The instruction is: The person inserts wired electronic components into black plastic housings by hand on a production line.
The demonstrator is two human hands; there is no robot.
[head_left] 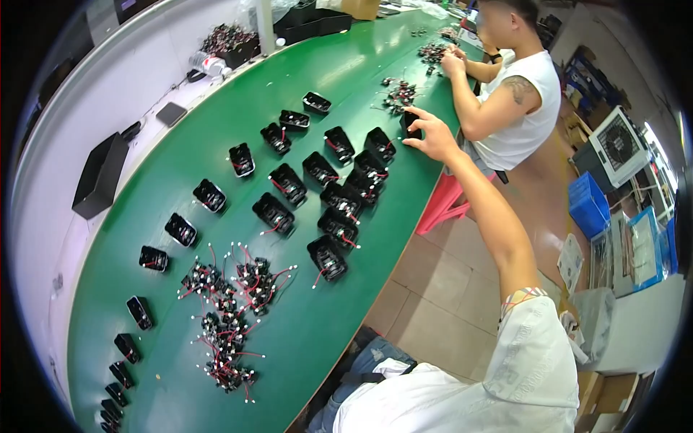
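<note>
My right arm stretches far along the green table [155, 382]. At the table's right edge, my right hand [433, 138] has its thumb and fingers around a small black plastic housing [410, 125]. Close to that hand lies a small pile of black parts with red wires [399, 95]. Several open black housings, one of them this housing [327, 257], stand in a cluster on the middle of the table, with red wires sticking out. Nearer me is a heap of wired black parts [227, 325]. My left hand is out of view.
More black housings [138, 312] line the table's left side. A co-worker in a white sleeveless top [523, 108] sits at the right, hands at another parts pile [432, 53]. By the wall are a black bin [101, 175], a phone [171, 114] and a bottle [209, 65]. A pink stool [444, 202] stands beside the table.
</note>
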